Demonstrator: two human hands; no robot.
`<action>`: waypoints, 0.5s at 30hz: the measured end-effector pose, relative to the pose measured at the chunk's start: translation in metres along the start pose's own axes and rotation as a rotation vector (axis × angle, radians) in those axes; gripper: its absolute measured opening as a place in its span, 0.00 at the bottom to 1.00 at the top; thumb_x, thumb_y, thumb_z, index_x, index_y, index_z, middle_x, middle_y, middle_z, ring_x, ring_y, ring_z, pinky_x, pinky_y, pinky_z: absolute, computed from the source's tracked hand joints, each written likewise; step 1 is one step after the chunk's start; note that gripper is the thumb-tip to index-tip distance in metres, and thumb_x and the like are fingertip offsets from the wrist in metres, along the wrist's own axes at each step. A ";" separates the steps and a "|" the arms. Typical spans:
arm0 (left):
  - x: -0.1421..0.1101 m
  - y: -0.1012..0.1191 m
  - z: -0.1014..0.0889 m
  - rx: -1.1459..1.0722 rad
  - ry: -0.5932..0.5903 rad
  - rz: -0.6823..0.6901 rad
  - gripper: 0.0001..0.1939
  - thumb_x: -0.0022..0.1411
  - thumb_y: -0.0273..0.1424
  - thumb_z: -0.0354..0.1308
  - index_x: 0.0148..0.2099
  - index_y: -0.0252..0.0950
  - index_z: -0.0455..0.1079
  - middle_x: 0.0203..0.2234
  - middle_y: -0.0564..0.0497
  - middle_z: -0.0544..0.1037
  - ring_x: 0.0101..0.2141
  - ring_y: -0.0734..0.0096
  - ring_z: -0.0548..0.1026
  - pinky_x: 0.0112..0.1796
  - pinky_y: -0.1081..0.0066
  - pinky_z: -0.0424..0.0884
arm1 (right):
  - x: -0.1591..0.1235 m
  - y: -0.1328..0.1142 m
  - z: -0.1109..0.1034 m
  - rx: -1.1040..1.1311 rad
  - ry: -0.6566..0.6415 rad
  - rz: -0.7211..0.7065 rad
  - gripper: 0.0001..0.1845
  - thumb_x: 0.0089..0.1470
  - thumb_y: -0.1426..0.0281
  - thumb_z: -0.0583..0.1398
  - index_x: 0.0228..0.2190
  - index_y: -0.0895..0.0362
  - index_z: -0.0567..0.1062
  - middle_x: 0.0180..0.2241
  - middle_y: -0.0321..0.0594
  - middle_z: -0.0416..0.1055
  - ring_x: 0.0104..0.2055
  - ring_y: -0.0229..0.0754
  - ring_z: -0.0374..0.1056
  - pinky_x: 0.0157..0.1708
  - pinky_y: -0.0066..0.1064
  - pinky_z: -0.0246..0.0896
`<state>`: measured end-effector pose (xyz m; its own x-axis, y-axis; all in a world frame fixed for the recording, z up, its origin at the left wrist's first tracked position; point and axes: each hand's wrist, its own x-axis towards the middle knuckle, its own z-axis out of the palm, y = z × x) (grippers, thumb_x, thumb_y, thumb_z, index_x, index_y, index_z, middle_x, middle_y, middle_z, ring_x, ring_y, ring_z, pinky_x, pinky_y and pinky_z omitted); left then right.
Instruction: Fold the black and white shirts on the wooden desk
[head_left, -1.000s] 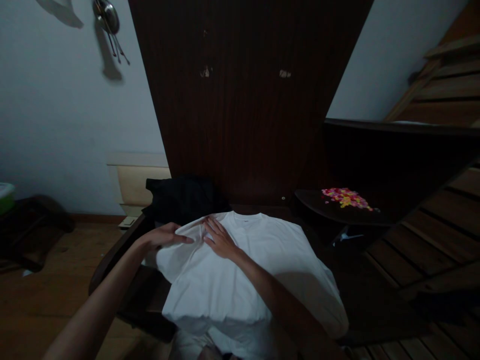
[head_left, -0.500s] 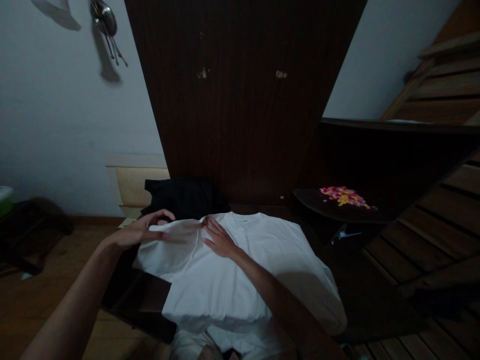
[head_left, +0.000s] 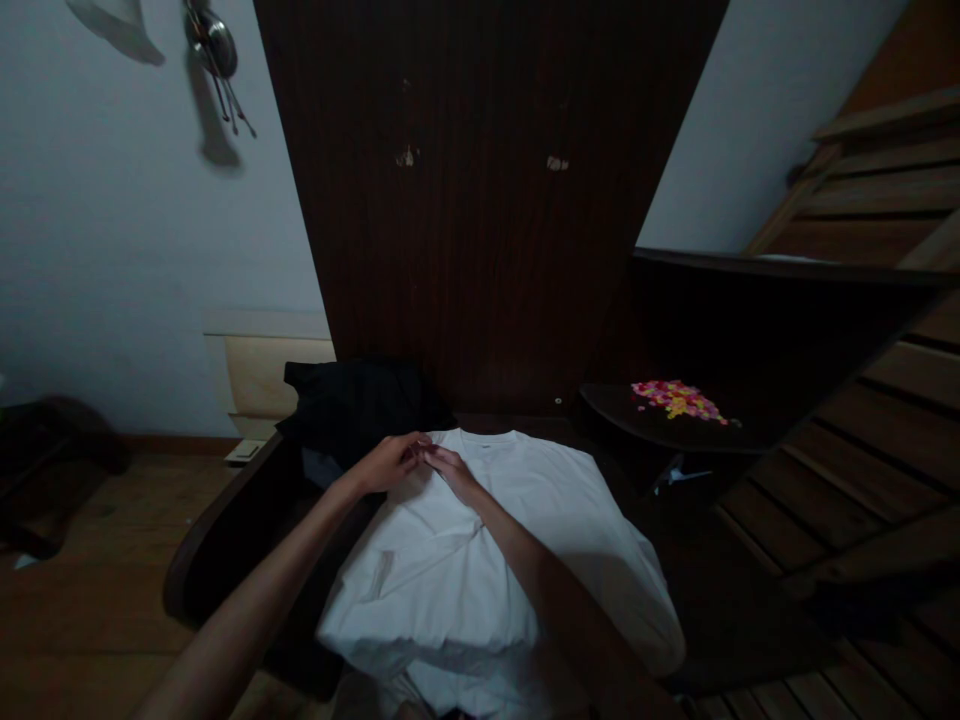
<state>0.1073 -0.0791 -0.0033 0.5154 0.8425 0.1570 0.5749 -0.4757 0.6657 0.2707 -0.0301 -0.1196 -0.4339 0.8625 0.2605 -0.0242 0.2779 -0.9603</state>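
A white T-shirt (head_left: 540, 520) lies spread out with its neckline at the far side. Its left sleeve is folded inward over the body, so the left edge runs slanting from the shoulder. At the left shoulder by the collar, my left hand (head_left: 390, 464) has its fingers closed on the cloth. My right hand (head_left: 456, 474) meets it there, its fingers drawn together on the same bit of fabric. The fingertips of both hands nearly touch and partly hide the cloth between them. My right forearm crosses above the shirt's front.
Behind the shirt's left shoulder lies a heap of black cloth (head_left: 360, 400). A dark curved armrest (head_left: 187, 550) stands at the left. On a dark shelf (head_left: 607, 405) at the right is a pile of small colourful pieces (head_left: 682, 399). A tall dark panel (head_left: 480, 230) rises behind.
My left hand has moved right, carrying the left sleeve inward over the shirt. My right hand, flat on the shirt before, now has its fingers drawn together beside the left.
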 end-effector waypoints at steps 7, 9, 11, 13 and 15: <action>0.010 -0.029 -0.010 0.288 -0.063 0.075 0.29 0.49 0.21 0.52 0.55 0.36 0.69 0.51 0.44 0.74 0.51 0.62 0.72 0.52 0.65 0.66 | 0.003 -0.004 0.000 0.253 -0.095 0.184 0.37 0.33 0.60 0.72 0.46 0.57 0.73 0.39 0.42 0.77 0.39 0.44 0.72 0.42 0.37 0.66; 0.014 -0.030 -0.010 0.309 -0.087 0.062 0.30 0.49 0.21 0.53 0.57 0.34 0.67 0.52 0.44 0.74 0.51 0.62 0.72 0.52 0.66 0.67 | 0.006 -0.004 -0.001 0.258 -0.094 0.213 0.39 0.32 0.61 0.72 0.48 0.56 0.72 0.39 0.41 0.77 0.39 0.44 0.72 0.43 0.38 0.66; 0.018 -0.031 -0.014 0.324 -0.131 0.036 0.26 0.51 0.23 0.55 0.54 0.33 0.69 0.47 0.45 0.77 0.44 0.64 0.76 0.46 0.69 0.70 | 0.008 -0.007 -0.002 0.253 -0.100 0.214 0.37 0.33 0.61 0.72 0.47 0.55 0.73 0.40 0.41 0.77 0.39 0.44 0.72 0.44 0.39 0.65; 0.022 -0.034 -0.021 0.347 -0.170 0.039 0.19 0.53 0.27 0.57 0.49 0.34 0.73 0.40 0.47 0.78 0.37 0.67 0.76 0.40 0.71 0.70 | 0.008 -0.012 -0.002 0.238 -0.110 0.196 0.33 0.36 0.61 0.71 0.46 0.55 0.74 0.39 0.40 0.77 0.40 0.44 0.72 0.45 0.38 0.65; 0.025 -0.037 -0.030 0.373 -0.165 0.058 0.12 0.56 0.30 0.57 0.43 0.35 0.76 0.36 0.48 0.78 0.35 0.68 0.76 0.39 0.72 0.69 | 0.007 -0.017 -0.003 0.213 -0.108 0.183 0.32 0.36 0.62 0.72 0.45 0.55 0.74 0.38 0.39 0.77 0.40 0.43 0.73 0.44 0.37 0.66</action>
<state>0.0800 -0.0329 -0.0026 0.6313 0.7741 0.0469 0.7174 -0.6058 0.3440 0.2707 -0.0280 -0.1009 -0.5419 0.8366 0.0799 -0.1204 0.0168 -0.9926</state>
